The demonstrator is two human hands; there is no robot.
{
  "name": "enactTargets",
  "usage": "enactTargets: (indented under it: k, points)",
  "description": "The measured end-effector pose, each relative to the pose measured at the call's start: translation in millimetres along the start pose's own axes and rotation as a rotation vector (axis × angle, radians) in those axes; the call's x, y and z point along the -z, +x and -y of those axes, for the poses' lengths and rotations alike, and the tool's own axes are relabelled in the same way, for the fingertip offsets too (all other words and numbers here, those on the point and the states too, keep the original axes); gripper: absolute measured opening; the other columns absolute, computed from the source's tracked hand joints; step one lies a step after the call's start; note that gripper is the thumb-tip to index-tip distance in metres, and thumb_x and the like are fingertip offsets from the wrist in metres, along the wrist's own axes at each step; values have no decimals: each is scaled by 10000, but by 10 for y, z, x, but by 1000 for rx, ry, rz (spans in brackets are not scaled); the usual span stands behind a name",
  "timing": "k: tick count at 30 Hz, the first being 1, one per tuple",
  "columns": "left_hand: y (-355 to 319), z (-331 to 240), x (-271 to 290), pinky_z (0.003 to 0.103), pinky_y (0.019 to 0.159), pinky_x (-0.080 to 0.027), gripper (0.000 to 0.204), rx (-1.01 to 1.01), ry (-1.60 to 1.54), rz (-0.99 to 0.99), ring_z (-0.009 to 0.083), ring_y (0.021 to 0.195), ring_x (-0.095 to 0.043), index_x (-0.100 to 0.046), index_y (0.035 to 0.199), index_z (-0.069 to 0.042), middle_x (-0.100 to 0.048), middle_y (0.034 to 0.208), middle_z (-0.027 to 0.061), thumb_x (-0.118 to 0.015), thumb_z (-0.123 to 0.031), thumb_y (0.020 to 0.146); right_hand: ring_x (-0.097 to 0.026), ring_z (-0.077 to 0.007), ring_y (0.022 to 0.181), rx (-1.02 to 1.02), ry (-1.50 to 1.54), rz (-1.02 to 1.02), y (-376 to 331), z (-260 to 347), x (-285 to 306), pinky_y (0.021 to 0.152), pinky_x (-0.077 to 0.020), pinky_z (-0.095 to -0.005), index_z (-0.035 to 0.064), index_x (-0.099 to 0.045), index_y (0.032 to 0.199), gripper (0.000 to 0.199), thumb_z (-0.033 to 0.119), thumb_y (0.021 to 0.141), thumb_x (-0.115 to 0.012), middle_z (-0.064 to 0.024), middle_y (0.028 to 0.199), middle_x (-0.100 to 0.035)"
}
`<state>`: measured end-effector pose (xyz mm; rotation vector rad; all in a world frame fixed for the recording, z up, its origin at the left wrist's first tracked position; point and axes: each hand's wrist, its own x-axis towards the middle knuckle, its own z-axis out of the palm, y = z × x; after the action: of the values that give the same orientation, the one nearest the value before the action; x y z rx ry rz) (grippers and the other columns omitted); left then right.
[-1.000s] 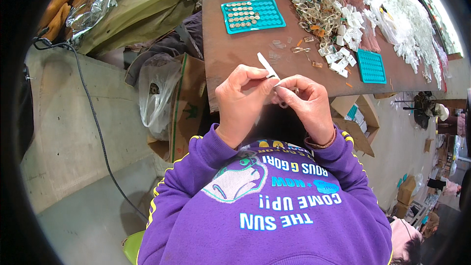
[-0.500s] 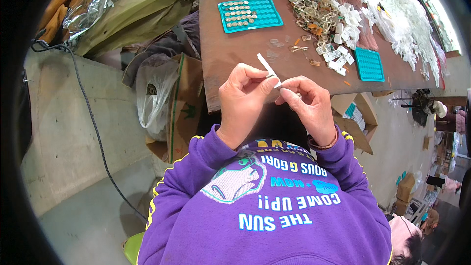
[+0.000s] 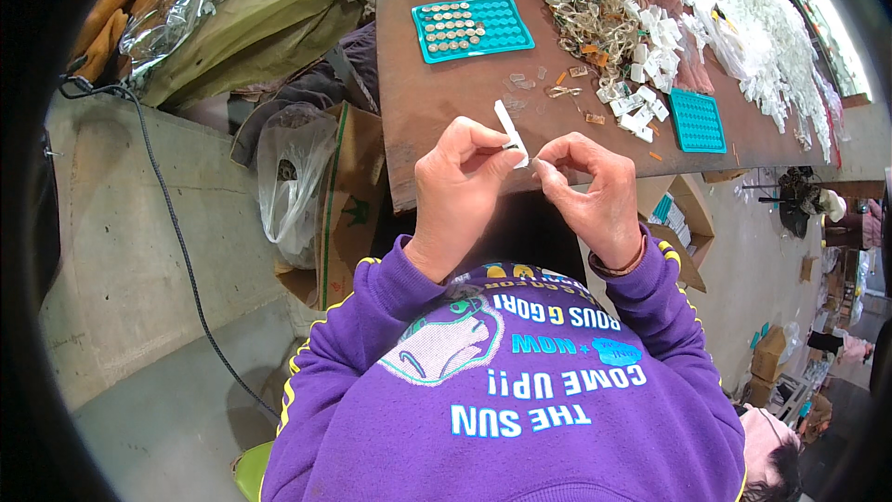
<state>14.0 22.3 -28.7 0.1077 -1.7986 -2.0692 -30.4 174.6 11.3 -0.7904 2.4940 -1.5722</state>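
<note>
Your purple sweatshirt with yellow-striped sleeves: rows of chunky white capitals, blue-edged, plus turquoise and yellow lettering, all upside down on your cam. Turquoise cloud-shaped patch there: print too tiny, tbh. Brown cardboard box: dark green crown mark.

The strip is white, the trays teal, the sweatshirt purple and yellow-striped.

Two bare hands, one white strip, two teal trays; one brown table, one dark cord
</note>
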Motion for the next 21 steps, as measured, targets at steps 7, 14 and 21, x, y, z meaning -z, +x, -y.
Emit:
enactTargets:
  k: [7,14,21]
  points:
    - [-23,9,-69,286,860,-479,103,344,-716,13,132,933,-611,-546,981,-66,-647,982,59,-581,-162,965,-629,-87,659,-49,148,-50,-53,4,-200,599,-502,-235,-30,-600,847,49,10,872,-613,-51,714,-640]
    - [78,37,-28,355,913,-476,161,368,-818,41,191,1016,-613,-514,1036,-83,-639,1052,96,-531,-237,992,-653,-107,727,-25,229,-75,104,-13,-191,676,-518,-250,-25,-641,939,114,43,849,-658,-64,784,-674]
    - [365,223,80,288,719,-508,121,302,-904,-111,136,814,-606,-498,1075,-85,-624,1005,69,-511,-178,998,-673,-265,708,281,-314,-113,941,-232,59,636,-529,-327,42,-693,946,144,132,834,-683,-129,860,-675]
